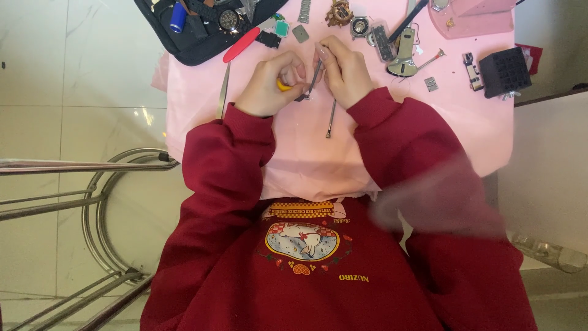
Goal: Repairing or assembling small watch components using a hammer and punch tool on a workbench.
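Both of my hands meet over the pink table cover [429, 122]. My left hand [269, 83] is closed around a small yellow object [282, 85]. My right hand [346, 70] pinches a thin metal tool [314, 78] that points down at a small dark part [301, 98] between the hands. A second thin metal rod [331, 119] lies loose on the cover just below my right hand. Dark red sleeves cover both arms.
A black tool case [196, 43] lies open at the back left, with a red-handled tool [241, 45] and tweezers [224, 92] beside it. Watch parts and movements [361, 26], a grey tool [404, 52], a black block [504, 72] and a pink stand [471, 18] crowd the far edge. A metal stool frame [92, 184] stands left.
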